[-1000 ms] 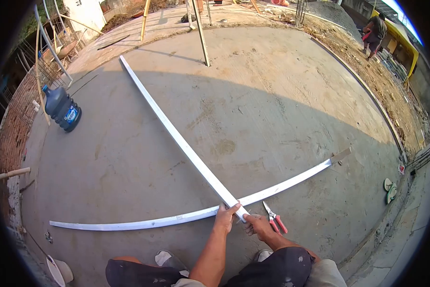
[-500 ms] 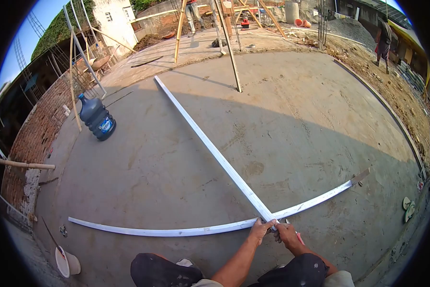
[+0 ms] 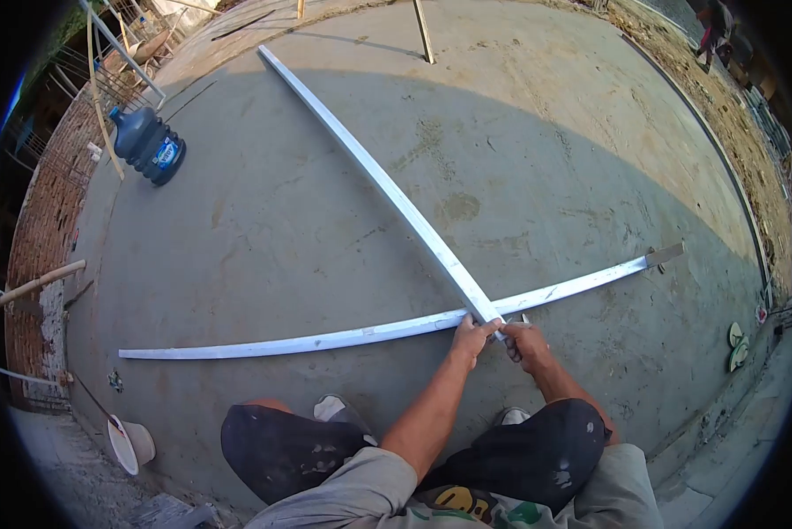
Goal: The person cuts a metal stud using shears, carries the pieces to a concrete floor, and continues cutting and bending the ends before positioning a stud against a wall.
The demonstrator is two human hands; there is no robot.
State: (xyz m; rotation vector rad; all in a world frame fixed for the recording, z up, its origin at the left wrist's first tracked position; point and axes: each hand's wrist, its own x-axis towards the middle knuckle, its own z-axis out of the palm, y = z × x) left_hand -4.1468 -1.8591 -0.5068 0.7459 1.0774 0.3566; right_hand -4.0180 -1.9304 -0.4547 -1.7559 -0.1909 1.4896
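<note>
A long whitish metal bar (image 3: 382, 185) slants from the upper left down to my hands. Its near end crosses over a second whitish bar (image 3: 352, 336), which lies across the floor and has a brown piece at its right end. My left hand (image 3: 472, 340) is closed on the near end of the slanting bar, from the left. Close beside it, my right hand (image 3: 526, 344) has its fingers curled at the bar's end. A small grey tip sticks up by the right hand, but what those fingers grip is mostly hidden.
A blue water jug (image 3: 152, 147) stands on the concrete floor (image 3: 281, 238) at the upper left. A white bucket (image 3: 132, 447) with a stick is at lower left. Green sandals (image 3: 737, 347) lie at right. A post (image 3: 424, 33) rises at the top; a person (image 3: 715, 33) is far right.
My view has tilted down, so the floor and bars sit higher in the picture and my knees show more. My hands keep their place at the bar's end. A pinkish-red bit beside my right wrist no longer shows.
</note>
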